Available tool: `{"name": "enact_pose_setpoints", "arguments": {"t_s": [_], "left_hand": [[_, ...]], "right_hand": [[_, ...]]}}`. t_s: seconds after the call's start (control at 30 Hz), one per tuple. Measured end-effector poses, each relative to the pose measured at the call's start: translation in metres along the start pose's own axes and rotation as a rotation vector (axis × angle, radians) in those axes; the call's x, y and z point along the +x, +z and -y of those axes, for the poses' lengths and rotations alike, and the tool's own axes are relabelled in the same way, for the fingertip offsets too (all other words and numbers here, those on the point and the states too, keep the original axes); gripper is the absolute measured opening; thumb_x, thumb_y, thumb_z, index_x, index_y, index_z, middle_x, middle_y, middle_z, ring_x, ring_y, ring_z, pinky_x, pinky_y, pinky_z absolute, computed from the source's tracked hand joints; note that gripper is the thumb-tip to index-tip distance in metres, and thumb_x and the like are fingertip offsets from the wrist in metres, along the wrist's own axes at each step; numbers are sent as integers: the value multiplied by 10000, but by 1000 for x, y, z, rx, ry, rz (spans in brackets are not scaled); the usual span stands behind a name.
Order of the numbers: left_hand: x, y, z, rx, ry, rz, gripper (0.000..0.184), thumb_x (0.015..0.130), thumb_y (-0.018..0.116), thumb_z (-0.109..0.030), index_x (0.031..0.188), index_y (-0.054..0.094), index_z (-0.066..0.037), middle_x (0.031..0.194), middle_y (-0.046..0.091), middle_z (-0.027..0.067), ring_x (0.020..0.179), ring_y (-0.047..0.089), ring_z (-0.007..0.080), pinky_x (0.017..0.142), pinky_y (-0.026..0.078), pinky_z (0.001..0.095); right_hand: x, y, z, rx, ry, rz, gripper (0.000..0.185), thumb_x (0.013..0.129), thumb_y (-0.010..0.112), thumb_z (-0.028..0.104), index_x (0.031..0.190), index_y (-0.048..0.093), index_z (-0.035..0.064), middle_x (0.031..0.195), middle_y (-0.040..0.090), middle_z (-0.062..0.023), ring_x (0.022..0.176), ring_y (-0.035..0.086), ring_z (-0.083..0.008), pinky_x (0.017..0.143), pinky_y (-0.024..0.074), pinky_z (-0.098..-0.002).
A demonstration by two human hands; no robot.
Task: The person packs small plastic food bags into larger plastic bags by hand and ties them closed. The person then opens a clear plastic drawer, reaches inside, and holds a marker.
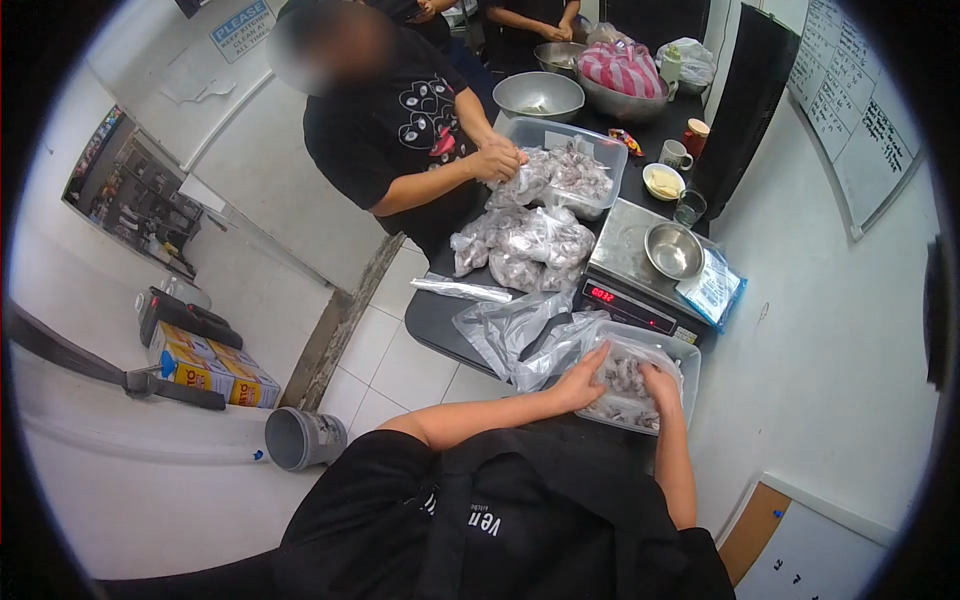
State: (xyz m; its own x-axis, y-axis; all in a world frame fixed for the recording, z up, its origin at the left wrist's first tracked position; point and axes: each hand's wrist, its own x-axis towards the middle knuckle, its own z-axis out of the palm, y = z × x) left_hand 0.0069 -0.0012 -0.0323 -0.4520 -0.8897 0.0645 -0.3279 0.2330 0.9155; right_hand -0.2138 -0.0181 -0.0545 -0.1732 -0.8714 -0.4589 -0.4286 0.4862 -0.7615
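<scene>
My left hand (582, 380) is at the left side of a clear plastic bag (648, 352), its fingers wrapped on the bag's edge. My right hand (660, 388) grips the bag's other side, thumb and fingers at its opening. The bag holds greyish pieces (622, 376) and rests over a clear plastic tub (690, 362) with more such pieces. Left of the tub lie loose empty plastic bags (500, 335). Behind it is a digital scale (625, 250) with red digits, carrying a metal bowl (674, 250).
Filled bags (535, 245) lie beyond the empty ones. A co-worker (400, 130) ties a bag over another tub (605, 150). Near the wall are a small bowl (663, 182), a glass (689, 208) and a mug (675, 154). A bucket (300, 438) stands on the floor.
</scene>
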Motion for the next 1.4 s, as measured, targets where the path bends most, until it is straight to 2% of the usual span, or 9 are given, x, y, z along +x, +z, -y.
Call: {"name": "enact_pose_setpoints", "arguments": {"t_s": [0.1,0.2,0.5,0.83,0.93,1.1,1.27,1.33,1.4], "left_hand": [[3,1,8,118,-18,-23,840,754,642,-114,1438,161,-36,1413,299,248,1085,496,351,948,394,379],[1,6,5,105,-53,41,836,757,649,-124,1430,167,-7,1414,301,248,1324,282,363,1092,250,377],[2,4,-25,94,12,21,837,717,621,-52,1424,176,5,1366,341,286,1264,358,394,1021,332,351],[15,-37,-106,-66,-15,60,784,725,603,-14,1418,238,-12,1380,360,238,1261,393,309,979,368,331],[11,-42,-102,186,199,-40,783,722,602,-22,1414,235,4,1377,358,246,1252,406,325,977,376,346],[19,-41,-59,241,64,-61,771,715,605,-29,1395,248,43,1362,366,266,1239,422,341,995,364,363],[33,-46,-33,-113,-159,-79,739,731,601,8,1376,251,94,1313,457,212,1129,526,251,933,422,305],[43,-57,-70,-223,-274,-42,748,738,597,44,1386,227,93,1267,499,177,1027,568,194,859,457,273],[53,-62,-80,-644,-294,-76,767,703,627,51,1360,240,136,1185,546,176,963,587,203,855,461,285]], "right_hand": [[-2,-7,2,-516,-154,-34,520,798,550,392,1175,579,36,1194,555,-234,1136,510,-359,967,376,-381],[-4,-4,-14,-441,-98,-46,639,807,551,487,1222,529,2,1243,508,-263,1190,470,-371,996,365,-391],[-43,-12,27,-511,-276,-285,306,798,546,174,1067,621,50,1095,600,-198,1033,551,-364,885,436,-423],[-57,-40,63,-562,-199,-24,294,810,544,143,1083,609,56,1107,588,-215,1041,548,-368,888,427,-426],[-60,-30,64,-475,-472,-241,342,819,586,215,1119,592,51,1127,580,-216,1045,543,-376,905,417,-421],[-68,-42,80,-167,-789,255,337,896,551,271,1106,588,9,1071,630,-159,957,608,-312,848,460,-388],[-50,-67,44,252,-155,199,277,867,547,226,1049,632,35,890,675,-123,650,635,-347,669,512,-393],[-32,-59,3,-567,-143,-55,186,833,568,154,967,660,63,831,665,-86,682,635,-295,671,502,-370],[-22,-25,-38,-586,-222,83,171,799,585,140,932,671,75,827,651,-96,728,624,-308,682,496,-380]]}}
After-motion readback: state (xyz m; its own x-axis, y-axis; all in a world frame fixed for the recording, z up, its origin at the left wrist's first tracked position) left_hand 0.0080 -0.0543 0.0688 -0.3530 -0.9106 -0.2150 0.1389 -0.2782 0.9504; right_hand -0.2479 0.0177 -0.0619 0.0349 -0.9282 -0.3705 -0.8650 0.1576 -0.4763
